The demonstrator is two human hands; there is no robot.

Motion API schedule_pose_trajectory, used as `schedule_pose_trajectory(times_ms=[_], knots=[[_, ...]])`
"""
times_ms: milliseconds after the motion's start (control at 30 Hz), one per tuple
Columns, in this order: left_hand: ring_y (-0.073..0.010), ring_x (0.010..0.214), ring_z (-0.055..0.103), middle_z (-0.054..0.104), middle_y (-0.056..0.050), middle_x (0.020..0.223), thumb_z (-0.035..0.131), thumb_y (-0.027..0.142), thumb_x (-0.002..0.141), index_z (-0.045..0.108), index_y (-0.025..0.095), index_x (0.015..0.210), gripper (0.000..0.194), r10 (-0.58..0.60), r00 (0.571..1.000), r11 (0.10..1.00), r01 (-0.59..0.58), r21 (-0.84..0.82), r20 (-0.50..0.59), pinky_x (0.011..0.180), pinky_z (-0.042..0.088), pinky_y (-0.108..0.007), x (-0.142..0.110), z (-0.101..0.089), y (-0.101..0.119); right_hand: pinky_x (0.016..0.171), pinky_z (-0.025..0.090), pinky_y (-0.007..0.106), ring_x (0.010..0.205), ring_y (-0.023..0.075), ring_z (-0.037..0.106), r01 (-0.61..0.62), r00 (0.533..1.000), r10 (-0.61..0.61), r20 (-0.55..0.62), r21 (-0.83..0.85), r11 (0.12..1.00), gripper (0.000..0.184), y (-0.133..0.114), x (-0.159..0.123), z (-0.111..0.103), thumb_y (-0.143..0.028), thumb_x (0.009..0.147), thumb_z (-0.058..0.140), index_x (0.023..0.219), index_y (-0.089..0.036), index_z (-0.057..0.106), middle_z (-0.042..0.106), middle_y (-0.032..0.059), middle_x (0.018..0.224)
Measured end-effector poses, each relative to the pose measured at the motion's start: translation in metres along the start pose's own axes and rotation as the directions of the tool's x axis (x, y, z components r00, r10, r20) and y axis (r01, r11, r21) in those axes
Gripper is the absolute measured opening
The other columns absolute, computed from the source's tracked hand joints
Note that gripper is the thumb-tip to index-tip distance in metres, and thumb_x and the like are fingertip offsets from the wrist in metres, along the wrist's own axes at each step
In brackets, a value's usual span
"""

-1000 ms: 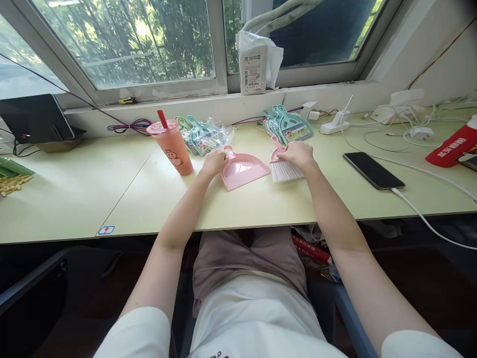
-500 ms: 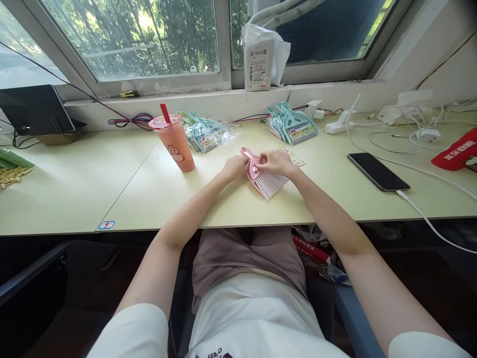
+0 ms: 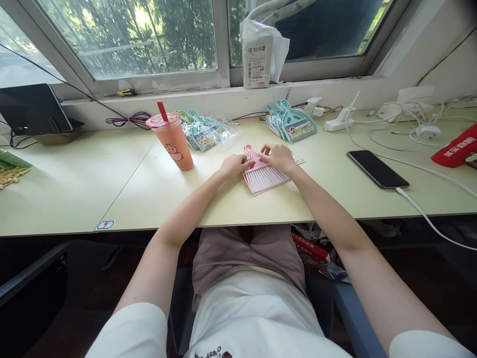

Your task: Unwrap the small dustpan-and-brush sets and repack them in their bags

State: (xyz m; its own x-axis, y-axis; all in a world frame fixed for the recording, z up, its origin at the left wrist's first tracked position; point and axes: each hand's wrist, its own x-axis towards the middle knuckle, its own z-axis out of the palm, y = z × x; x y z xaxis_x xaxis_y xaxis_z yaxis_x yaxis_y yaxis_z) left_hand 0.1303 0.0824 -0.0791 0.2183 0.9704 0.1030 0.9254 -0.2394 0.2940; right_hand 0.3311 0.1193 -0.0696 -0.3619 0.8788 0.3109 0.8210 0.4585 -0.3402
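A small pink hand brush (image 3: 264,178) with pale bristles lies over a matching pink dustpan (image 3: 246,182) on the table, bristles pointing toward me. My left hand (image 3: 234,166) grips the left side of the set, its thumb resting on top near the handle. From the right, my right hand (image 3: 278,156) has its thumb and curled fingers on the brush's upper right part. A printed card (image 3: 298,158) shows partly behind my right wrist. How far the brush sits inside the dustpan is hard to make out.
An orange drink cup (image 3: 173,144) with a red straw stands left of my hands. Wrapped dustpan sets (image 3: 204,133) and more teal sets (image 3: 292,123) lie at the back. A charging phone (image 3: 377,169), a power strip (image 3: 340,122) and cables are on the right.
The brush and dustpan have turned, so the bristles now face me more squarely and lie flatter. My right hand has shifted slightly up, its pinch on the handle loosened.
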Motion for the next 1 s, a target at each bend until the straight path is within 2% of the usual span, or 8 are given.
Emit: schedule_pose_trajectory(times_ms=[67, 133, 200, 267, 567, 700, 833, 1000], knots=[[-0.0204, 0.075, 0.058, 0.067, -0.005, 0.079, 0.047, 0.064, 0.096, 0.057, 0.021, 0.075, 0.049, 0.025, 1.000, 0.997, -0.024, -0.079, 0.007, 0.063, 0.028, -0.031, 0.002, 0.002, 0.000, 0.095, 0.048, 0.036, 0.110, 0.0272, 0.067, -0.017, 0.999, 0.020, -0.024, 0.109, 0.994, 0.039, 0.012, 0.003, -0.004, -0.043, 0.088, 0.071, 0.119, -0.020, 0.074, 0.075, 0.0095, 0.120], [-0.0199, 0.073, 0.056, 0.064, -0.004, 0.075, 0.052, 0.067, 0.092, 0.054, 0.021, 0.071, 0.051, 0.045, 0.999, 0.985, -0.041, -0.166, 0.019, 0.063, 0.028, -0.031, 0.003, 0.004, 0.000, 0.097, 0.049, 0.037, 0.113, 0.0276, 0.067, -0.047, 0.993, 0.017, 0.120, 0.254, 0.966, 0.048, 0.024, 0.006, -0.006, -0.042, 0.085, 0.074, 0.125, -0.017, 0.073, 0.073, 0.0106, 0.127], [-0.0191, 0.071, 0.054, 0.061, -0.003, 0.072, 0.057, 0.067, 0.089, 0.052, 0.021, 0.067, 0.051, 0.047, 0.998, 0.973, -0.038, -0.229, 0.035, 0.063, 0.028, -0.031, 0.005, 0.005, 0.000, 0.094, 0.051, 0.034, 0.108, 0.0259, 0.069, -0.104, 0.946, -0.032, 0.322, 0.396, 0.912, 0.042, 0.032, 0.008, -0.007, -0.039, 0.085, 0.071, 0.119, -0.016, 0.076, 0.075, 0.0092, 0.121], [-0.0183, 0.069, 0.053, 0.059, -0.002, 0.070, 0.061, 0.065, 0.086, 0.051, 0.021, 0.065, 0.050, 0.042, 0.997, 0.961, -0.025, -0.274, 0.059, 0.062, 0.028, -0.032, 0.007, 0.006, -0.001, 0.091, 0.052, 0.032, 0.102, 0.0239, 0.070, -0.147, 0.914, -0.071, 0.400, 0.488, 0.861, 0.032, 0.033, 0.007, -0.006, -0.036, 0.083, 0.072, 0.106, -0.015, 0.080, 0.078, 0.0072, 0.110], [-0.0171, 0.078, 0.059, 0.072, -0.006, 0.089, 0.054, 0.053, 0.092, 0.073, 0.015, 0.091, 0.042, 0.060, 0.998, 0.791, -0.068, -0.608, -0.034, 0.069, 0.038, -0.028, 0.013, 0.012, -0.002, 0.073, 0.055, 0.027, 0.080, 0.0195, 0.070, -0.348, 0.907, 0.024, 0.420, 0.718, 0.603, 0.043, 0.006, -0.007, -0.019, -0.043, 0.071, 0.089, 0.102, -0.015, 0.080, 0.079, 0.0074, 0.096], [-0.0134, 0.066, 0.050, 0.066, -0.003, 0.073, 0.056, 0.045, 0.089, 0.071, 0.015, 0.078, 0.036, -0.009, 0.994, 0.790, -0.060, -0.610, -0.109, 0.061, 0.032, -0.027, 0.010, 0.009, 0.005, 0.078, 0.057, 0.029, 0.080, 0.0186, 0.071, -0.325, 0.940, 0.105, 0.325, 0.752, 0.574, 0.042, 0.005, -0.004, -0.015, -0.037, 0.067, 0.094, 0.098, -0.014, 0.080, 0.079, 0.0078, 0.093], [-0.0113, 0.058, 0.041, 0.055, 0.000, 0.060, 0.062, 0.045, 0.085, 0.069, 0.016, 0.067, 0.034, -0.066, 0.995, 0.815, 0.007, -0.580, -0.081, 0.057, 0.025, -0.029, 0.007, 0.002, 0.005, 0.080, 0.059, 0.031, 0.081, 0.0207, 0.073, -0.327, 0.945, 0.189, 0.267, 0.747, 0.578, 0.033, 0.003, 0.000, -0.004, -0.026, 0.065, 0.094, 0.091, -0.013, 0.080, 0.078, 0.0080, 0.088], [-0.0123, 0.061, 0.050, 0.057, 0.001, 0.060, 0.068, 0.040, 0.082, 0.066, 0.016, 0.063, 0.030, -0.110, 0.987, 0.821, 0.025, -0.571, -0.116, 0.060, 0.030, -0.027, 0.006, -0.002, 0.006, 0.089, 0.058, 0.032, 0.088, 0.0220, 0.074, -0.333, 0.939, 0.272, 0.208, 0.741, 0.583, 0.028, -0.006, 0.000, 0.003, -0.017, 0.066, 0.091, 0.091, -0.013, 0.080, 0.079, 0.0088, 0.093]])
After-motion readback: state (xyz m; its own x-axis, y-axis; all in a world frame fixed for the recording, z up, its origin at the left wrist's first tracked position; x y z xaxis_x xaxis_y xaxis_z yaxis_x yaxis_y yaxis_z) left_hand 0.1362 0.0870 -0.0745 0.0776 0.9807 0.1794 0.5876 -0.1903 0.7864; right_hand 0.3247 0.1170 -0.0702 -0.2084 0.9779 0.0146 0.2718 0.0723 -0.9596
